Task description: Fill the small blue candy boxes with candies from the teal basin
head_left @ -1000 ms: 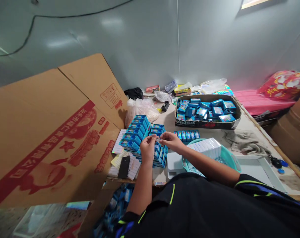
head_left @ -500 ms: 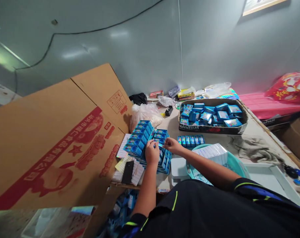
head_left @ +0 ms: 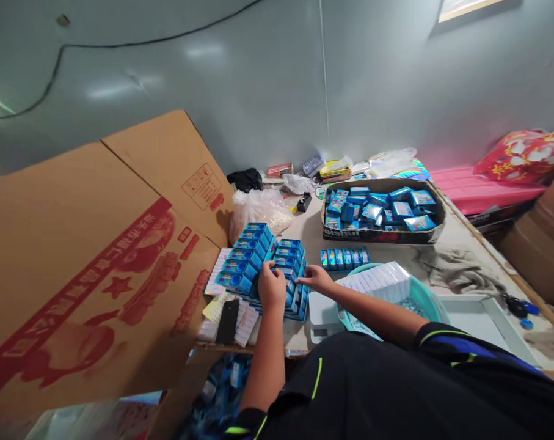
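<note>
A stack of small blue boxes (head_left: 244, 269) with round dark-blue ends showing stands on the table, its boxes set in rows. A second, lower block of blue boxes (head_left: 289, 247) adjoins it on the right. My left hand (head_left: 272, 286) is closed in front of these rows, with a small blue box at its fingertips, mostly hidden by the fingers. On the right side of the lower block, my right hand (head_left: 317, 279) touches the edge with thumb and fingers pinched together. What lies between those fingertips is too small to make out.
A large cardboard carton (head_left: 98, 263) leans at the left. Loose blue boxes fill a black tray (head_left: 382, 237) at the back right. A teal basin (head_left: 435, 302) holds white packs (head_left: 377, 281). A phone (head_left: 227, 321), a row of blue boxes (head_left: 345, 258) and a grey cloth (head_left: 455, 269) lie on the table.
My hands have moved slightly apart and sit lower against the stack. The light-blue item seen between them earlier is no longer visible there. The camera view has shifted a little.
</note>
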A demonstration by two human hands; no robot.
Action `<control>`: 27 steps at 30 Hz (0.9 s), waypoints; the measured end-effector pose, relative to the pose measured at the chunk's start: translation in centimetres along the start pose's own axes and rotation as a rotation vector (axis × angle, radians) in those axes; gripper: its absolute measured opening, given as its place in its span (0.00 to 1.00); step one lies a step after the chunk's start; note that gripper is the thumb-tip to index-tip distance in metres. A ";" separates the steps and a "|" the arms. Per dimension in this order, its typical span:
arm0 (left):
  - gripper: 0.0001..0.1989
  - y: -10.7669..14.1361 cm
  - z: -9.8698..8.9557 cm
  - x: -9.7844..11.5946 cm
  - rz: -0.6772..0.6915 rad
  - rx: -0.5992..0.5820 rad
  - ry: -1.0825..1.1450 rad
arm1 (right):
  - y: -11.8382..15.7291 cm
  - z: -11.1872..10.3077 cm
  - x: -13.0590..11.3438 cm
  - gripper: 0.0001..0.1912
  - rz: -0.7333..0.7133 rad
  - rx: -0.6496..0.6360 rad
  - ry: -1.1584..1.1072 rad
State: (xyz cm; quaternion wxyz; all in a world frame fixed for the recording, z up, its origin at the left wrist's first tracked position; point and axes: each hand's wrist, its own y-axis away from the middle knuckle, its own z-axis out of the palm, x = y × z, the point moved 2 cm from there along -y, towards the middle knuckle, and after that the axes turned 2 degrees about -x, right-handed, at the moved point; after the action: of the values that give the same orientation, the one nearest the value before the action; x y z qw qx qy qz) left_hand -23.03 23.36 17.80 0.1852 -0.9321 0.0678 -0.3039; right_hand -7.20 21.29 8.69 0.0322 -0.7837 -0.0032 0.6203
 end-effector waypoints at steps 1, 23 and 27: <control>0.13 0.0 0.0 0.1 -0.002 0.004 0.008 | 0.5 -0.2 0.1 0.23 -0.006 0.017 0.055; 0.29 12.1 14.6 7.6 0.489 -0.778 0.166 | 13.6 -18.0 8.1 0.23 0.035 -0.115 0.987; 0.19 11.6 15.7 6.9 0.491 -0.812 0.162 | 13.9 -18.4 7.6 0.10 0.020 -0.107 0.957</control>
State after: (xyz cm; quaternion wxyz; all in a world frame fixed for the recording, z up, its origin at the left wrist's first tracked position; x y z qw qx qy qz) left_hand -8.34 15.73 5.35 -0.1335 -0.8588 0.4134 -0.2717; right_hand 12.01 6.95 4.71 -0.0162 -0.9817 -0.0125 0.1891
